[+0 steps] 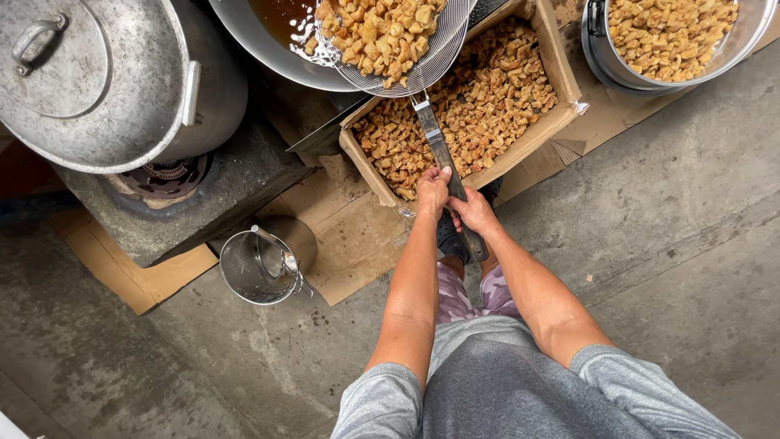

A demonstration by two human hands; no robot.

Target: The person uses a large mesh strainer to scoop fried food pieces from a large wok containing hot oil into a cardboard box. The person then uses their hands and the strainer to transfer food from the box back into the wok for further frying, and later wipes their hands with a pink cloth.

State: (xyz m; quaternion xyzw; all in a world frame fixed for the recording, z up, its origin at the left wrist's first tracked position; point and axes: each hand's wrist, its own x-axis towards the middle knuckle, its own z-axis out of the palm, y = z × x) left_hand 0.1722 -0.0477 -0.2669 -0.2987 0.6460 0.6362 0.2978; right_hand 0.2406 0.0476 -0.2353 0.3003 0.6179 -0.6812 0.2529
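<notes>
Head view | left hand (431,192), right hand (474,213): fingers wrapped around skimmer handle (439,150) | above cardboard box (561,77)

Shiny wire-mesh metal skimmer (406,49) with a dull, flat metal handle (443,154); matt brown cardboard box (561,73); dull, scuffed aluminium pot (122,81); rough grey concrete floor (691,244); crusty golden fried pieces (479,106).
</notes>
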